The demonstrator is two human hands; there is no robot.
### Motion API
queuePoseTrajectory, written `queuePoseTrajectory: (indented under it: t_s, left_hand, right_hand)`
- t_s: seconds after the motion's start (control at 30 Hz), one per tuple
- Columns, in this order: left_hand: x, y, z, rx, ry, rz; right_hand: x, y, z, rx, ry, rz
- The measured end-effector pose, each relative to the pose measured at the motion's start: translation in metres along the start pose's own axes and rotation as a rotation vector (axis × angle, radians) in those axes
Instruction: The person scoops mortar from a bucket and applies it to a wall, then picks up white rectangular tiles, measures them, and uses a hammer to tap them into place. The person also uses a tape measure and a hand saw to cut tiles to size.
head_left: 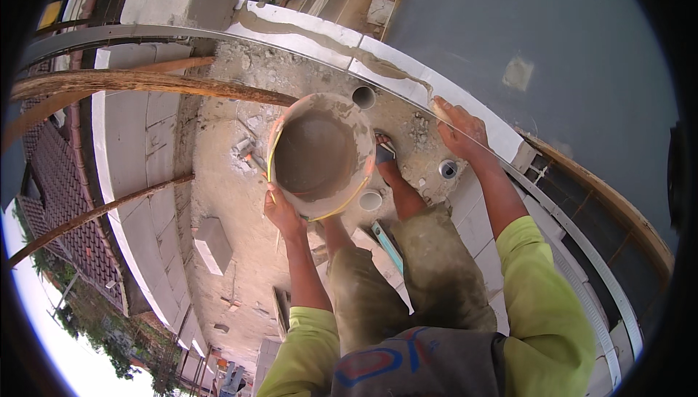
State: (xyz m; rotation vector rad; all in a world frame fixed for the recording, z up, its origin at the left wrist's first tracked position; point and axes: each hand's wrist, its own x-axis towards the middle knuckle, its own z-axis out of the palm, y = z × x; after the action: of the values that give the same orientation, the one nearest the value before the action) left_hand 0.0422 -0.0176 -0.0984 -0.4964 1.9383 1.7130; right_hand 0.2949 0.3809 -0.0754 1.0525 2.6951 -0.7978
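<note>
My left hand [282,211] is closed on the rim of a round bucket [361,171], next to its yellow handle [272,153]. Wet grey mortar [320,153] lies inside the bucket. My right hand [462,131] reaches to the top of a white block wall [487,117], its fingers curled round a small pale thing I cannot make out. A strip of mortar [327,41] runs along the wall's top, from beside a loose block [171,4] to near my right fingers.
Wooden poles [160,84] cross at the left, ahead of another block wall [138,201]. On the dusty floor are a hammer [251,153], a loose block [213,244], a turquoise level [387,246] and upright pipe ends [363,96]. A grey slab [567,33] lies beyond the wall.
</note>
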Motion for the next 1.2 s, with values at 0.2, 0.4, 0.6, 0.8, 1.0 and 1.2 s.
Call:
queuePoseTrajectory:
  t_s: [0.2, 0.4, 0.6, 0.8, 1.0, 1.2]
  left_hand:
    - [-0.023, 0.009, 0.018, -0.010, -0.029, -0.010]
    - [-0.035, 0.026, 0.039, 0.264, -0.082, 0.103]
    - [-0.047, 0.074, 0.079, 0.381, -0.183, 0.265]
    - [-0.029, 0.072, 0.078, 0.458, -0.211, 0.259]
    - [-0.010, 0.056, 0.074, 0.160, -0.131, 0.118]
    - [0.012, 0.014, 0.044, -0.003, -0.165, 0.004]
  right_hand:
    - [-0.056, 0.020, 0.004, 0.074, 0.094, -0.046]
    - [-0.050, -0.083, 0.006, -0.180, -0.362, -0.170]
    - [-0.060, -0.113, 0.066, 0.000, -0.471, -0.236]
    - [-0.054, -0.096, 0.068, 0.876, -0.803, 0.136]
    - [-0.036, -0.077, 0.029, 1.458, -1.051, 0.544]
    - [-0.024, -0.018, -0.001, 1.395, -0.654, 0.428]
